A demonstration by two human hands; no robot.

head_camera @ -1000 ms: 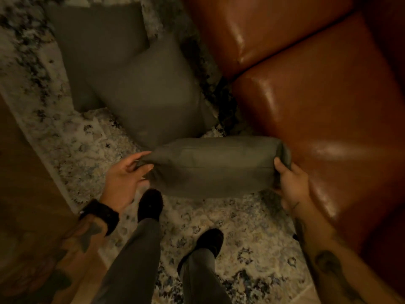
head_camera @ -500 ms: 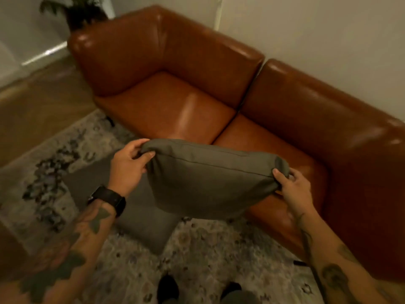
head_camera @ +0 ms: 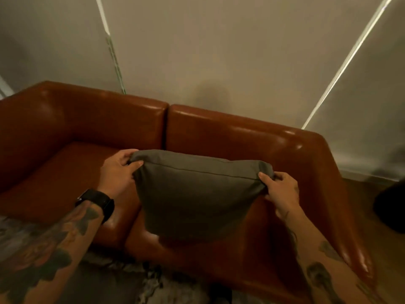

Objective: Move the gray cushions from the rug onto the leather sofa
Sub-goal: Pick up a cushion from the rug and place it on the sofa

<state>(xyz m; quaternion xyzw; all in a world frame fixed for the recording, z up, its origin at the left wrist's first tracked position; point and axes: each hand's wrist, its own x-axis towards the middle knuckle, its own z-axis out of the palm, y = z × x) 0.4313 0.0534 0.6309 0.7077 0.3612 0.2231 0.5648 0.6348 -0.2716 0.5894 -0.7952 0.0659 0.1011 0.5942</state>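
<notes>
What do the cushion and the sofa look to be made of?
Gray cushion: matte woven fabric, probably; no shine, a stitched seam near the top, and soft puckers where both hands pinch its corners. Sofa: smooth brown leather or a lookalike, judging by glossy highlights along the backrest and arm.

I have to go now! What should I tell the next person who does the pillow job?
Left hand: shut on the gray cushion, pinching its top left corner.
Right hand: shut on the top right corner.
The cushion hangs over the right seat of the leather sofa; whether it touches is unclear.
Done: none visibly on the sofa yet.
Left: set this one down; other cushions are out of view.
</notes>
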